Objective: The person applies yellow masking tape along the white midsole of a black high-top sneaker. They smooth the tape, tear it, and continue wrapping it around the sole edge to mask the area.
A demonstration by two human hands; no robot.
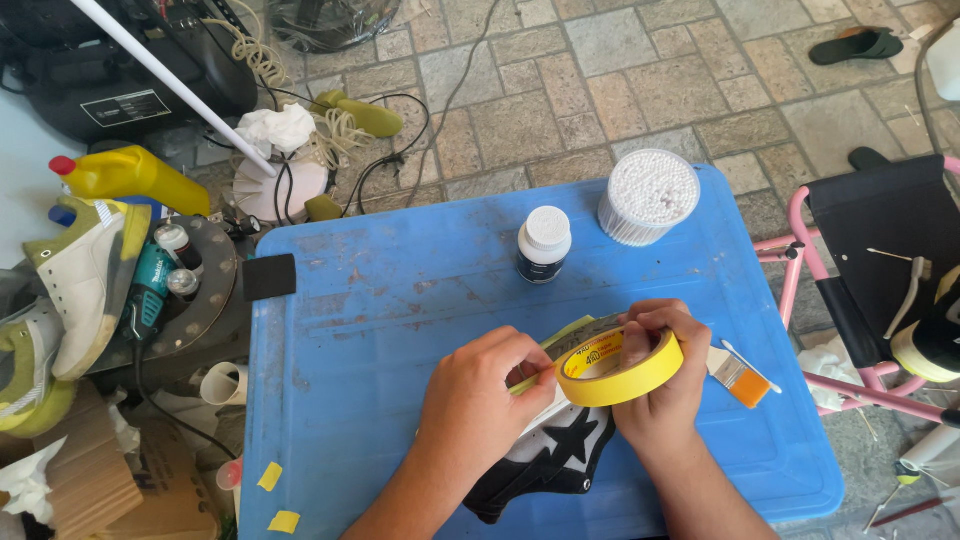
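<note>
My right hand (660, 385) grips a roll of yellow masking tape (640, 375) above a blue plastic table (400, 300). My left hand (478, 395) pinches the loose end of the tape against a black and white shoe (550, 460) that lies under both hands. Part of the shoe's yellow-green upper (572, 331) shows between my fingers. The shoe's far side is hidden by my hands.
On the table stand a dark bottle with a white cap (545, 244) and a round tub of cotton swabs (648, 197); a small brush (738, 374) lies right of my hand. A black sponge (269, 276) sits at the left edge. Shoes, bottles and cables crowd the left; a pink chair (790, 260) stands right.
</note>
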